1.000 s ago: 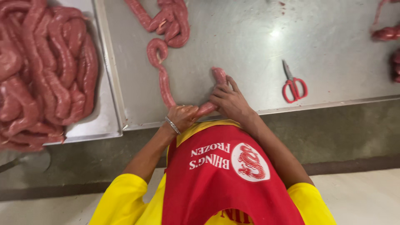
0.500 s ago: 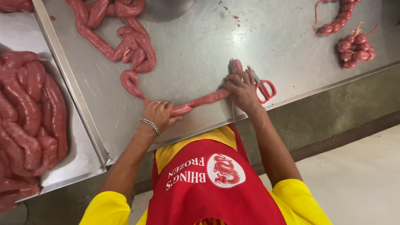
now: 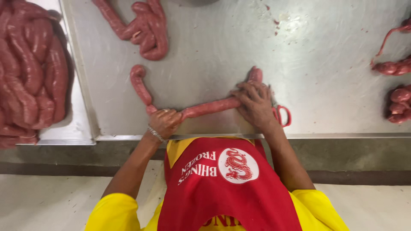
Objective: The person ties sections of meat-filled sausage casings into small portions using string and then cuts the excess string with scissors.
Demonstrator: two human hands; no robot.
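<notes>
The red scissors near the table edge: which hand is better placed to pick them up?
The right hand, probably. The red scissors lie right beside it, partly hidden under it. The left hand pinches the sausage rope further away, so it would have to cross over.

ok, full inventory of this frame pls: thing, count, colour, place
sausage rope: one, reddish pink, front of the table, running between both hands
coiled sausage: one bundle, reddish pink, top centre
sausage heap: many links, reddish pink, in the tray at left
tray: one, steel, left edge
small sausage pieces: a few, reddish pink, right edge
scissors: one pair, red handles, partly under the right hand
table: one, steel
apron: one, red, over a yellow shirt
left hand: closed on the rope, bracelet at wrist
right hand: pressing the rope
</notes>
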